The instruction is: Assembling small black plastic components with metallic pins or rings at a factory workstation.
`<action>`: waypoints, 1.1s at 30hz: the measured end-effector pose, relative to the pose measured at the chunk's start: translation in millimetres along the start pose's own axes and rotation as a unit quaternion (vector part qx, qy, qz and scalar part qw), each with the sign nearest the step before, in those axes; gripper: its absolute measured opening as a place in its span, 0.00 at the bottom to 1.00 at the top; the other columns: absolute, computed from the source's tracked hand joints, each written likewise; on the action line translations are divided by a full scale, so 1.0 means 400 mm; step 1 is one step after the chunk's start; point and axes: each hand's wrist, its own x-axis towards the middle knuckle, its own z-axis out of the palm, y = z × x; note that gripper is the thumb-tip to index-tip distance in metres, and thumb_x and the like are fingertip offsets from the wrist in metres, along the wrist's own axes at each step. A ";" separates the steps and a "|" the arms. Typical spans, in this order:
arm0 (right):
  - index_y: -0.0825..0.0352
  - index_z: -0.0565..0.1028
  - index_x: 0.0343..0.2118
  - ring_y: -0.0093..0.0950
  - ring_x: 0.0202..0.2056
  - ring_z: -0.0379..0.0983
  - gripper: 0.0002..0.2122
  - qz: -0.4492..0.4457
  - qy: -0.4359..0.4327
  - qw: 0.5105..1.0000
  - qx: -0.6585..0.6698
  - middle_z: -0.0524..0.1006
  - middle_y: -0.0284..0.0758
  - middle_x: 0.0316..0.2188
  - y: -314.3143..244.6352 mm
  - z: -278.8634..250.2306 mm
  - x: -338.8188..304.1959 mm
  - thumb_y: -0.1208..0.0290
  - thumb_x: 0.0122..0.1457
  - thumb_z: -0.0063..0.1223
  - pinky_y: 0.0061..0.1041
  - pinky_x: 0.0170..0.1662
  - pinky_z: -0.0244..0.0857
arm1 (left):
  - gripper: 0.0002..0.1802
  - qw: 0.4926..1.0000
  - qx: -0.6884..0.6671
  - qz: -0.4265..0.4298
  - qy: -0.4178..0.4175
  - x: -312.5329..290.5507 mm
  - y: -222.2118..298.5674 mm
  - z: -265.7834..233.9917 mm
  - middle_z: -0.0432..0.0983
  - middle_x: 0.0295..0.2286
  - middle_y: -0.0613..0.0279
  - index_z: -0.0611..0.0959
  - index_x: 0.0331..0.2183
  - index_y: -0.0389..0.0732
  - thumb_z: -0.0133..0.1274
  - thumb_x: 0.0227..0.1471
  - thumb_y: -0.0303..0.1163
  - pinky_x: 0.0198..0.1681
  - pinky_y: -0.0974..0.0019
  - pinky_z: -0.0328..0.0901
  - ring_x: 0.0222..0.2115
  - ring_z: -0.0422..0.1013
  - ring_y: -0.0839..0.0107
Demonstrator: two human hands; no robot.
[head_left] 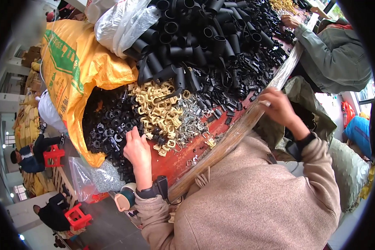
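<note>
My left hand [137, 153] is at the seam between a heap of black plastic rings [108, 125] and a pile of cream plastic clips [156, 106]. Its fingers are drawn together at the tips; what they hold, if anything, is hidden. Over the wooden edge [233, 131] of the red table, slightly blurred, hangs my right hand [279, 107] with curled fingers and the thumb against them. Whatever is in that pinch is too small to make out. Small shiny metal hooks [189, 118] lie beside the cream clips.
Black plastic tubes [196, 37] and small black parts [246, 75] fill the table's far side. A yellow woven sack [77, 71] spills rings on the left. Below it are a clear bag of metal pieces [106, 177] and a cup [125, 198]. A dark green sack [306, 108] hangs right, near a co-worker's sleeve [329, 54].
</note>
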 end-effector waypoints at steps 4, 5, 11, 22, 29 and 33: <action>0.66 0.70 0.25 0.30 0.27 0.63 0.08 -0.228 -0.079 0.970 -0.001 0.67 0.34 0.24 -0.070 0.133 0.111 0.76 0.37 0.52 0.26 0.32 0.56 | 0.21 0.998 -0.025 0.038 0.036 -0.006 -0.021 0.015 0.69 0.31 0.54 0.70 0.41 0.36 0.51 0.41 0.28 0.27 0.63 0.64 0.26 0.69 0.57; 0.66 0.70 0.25 0.30 0.27 0.63 0.08 -0.233 -0.082 0.969 0.002 0.67 0.34 0.24 -0.089 0.164 0.127 0.76 0.37 0.52 0.26 0.32 0.56 | 0.20 0.995 -0.040 0.064 0.069 -0.010 -0.035 0.017 0.70 0.30 0.54 0.70 0.41 0.34 0.50 0.42 0.28 0.26 0.65 0.64 0.24 0.70 0.59; 0.64 0.68 0.22 0.27 0.29 0.62 0.06 -0.321 -0.148 0.931 -0.094 0.64 0.32 0.25 -0.126 0.273 0.145 0.70 0.39 0.46 0.24 0.35 0.55 | 0.21 0.729 -0.653 -0.172 -0.110 -0.034 -0.048 -0.009 0.71 0.30 0.58 0.67 0.43 0.32 0.49 0.46 0.29 0.25 0.74 0.64 0.26 0.71 0.68; 0.64 0.68 0.20 0.26 0.28 0.63 0.06 -0.330 -0.151 0.910 -0.202 0.64 0.31 0.23 -0.173 0.289 0.150 0.69 0.38 0.45 0.25 0.31 0.57 | 0.22 0.443 -0.840 -0.181 -0.256 -0.064 0.048 0.011 0.69 0.32 0.59 0.66 0.43 0.33 0.50 0.45 0.28 0.25 0.77 0.64 0.30 0.69 0.70; 0.64 0.71 0.17 0.25 0.26 0.63 0.07 -0.312 -0.082 0.920 -0.223 0.64 0.31 0.20 -0.180 0.305 0.126 0.67 0.36 0.46 0.24 0.27 0.56 | 0.20 0.485 -0.813 -0.130 -0.294 -0.097 0.088 0.028 0.64 0.32 0.58 0.65 0.39 0.38 0.52 0.41 0.26 0.28 0.77 0.61 0.27 0.63 0.71; 0.63 0.71 0.15 0.26 0.25 0.63 0.07 -0.300 -0.044 0.927 -0.220 0.65 0.31 0.21 -0.168 0.327 0.123 0.66 0.37 0.45 0.25 0.26 0.56 | 0.18 0.508 -0.786 -0.143 -0.321 -0.090 0.120 0.024 0.66 0.27 0.60 0.67 0.36 0.39 0.52 0.40 0.22 0.25 0.74 0.61 0.25 0.64 0.71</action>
